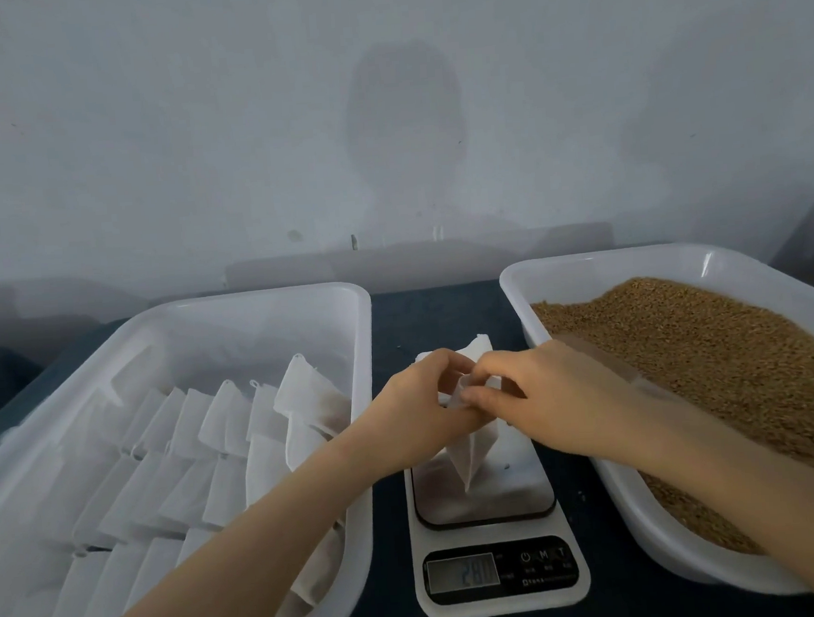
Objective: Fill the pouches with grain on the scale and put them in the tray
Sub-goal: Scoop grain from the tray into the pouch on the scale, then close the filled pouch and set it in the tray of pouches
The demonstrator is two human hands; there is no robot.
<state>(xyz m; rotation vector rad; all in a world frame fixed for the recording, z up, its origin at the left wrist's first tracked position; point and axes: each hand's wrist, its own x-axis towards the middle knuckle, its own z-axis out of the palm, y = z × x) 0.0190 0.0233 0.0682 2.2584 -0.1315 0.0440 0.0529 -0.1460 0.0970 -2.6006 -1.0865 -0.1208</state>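
My left hand (418,396) and right hand (551,394) pinch the pouch (468,455) mouth, fingers (496,367) curled on it, holding it upright over the scale (505,605). Grain (717,359) lies right, tray (364,340) left.

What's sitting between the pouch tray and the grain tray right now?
Head view: the digital scale, a white pouch on its platform, pinched by the left hand and right hand.
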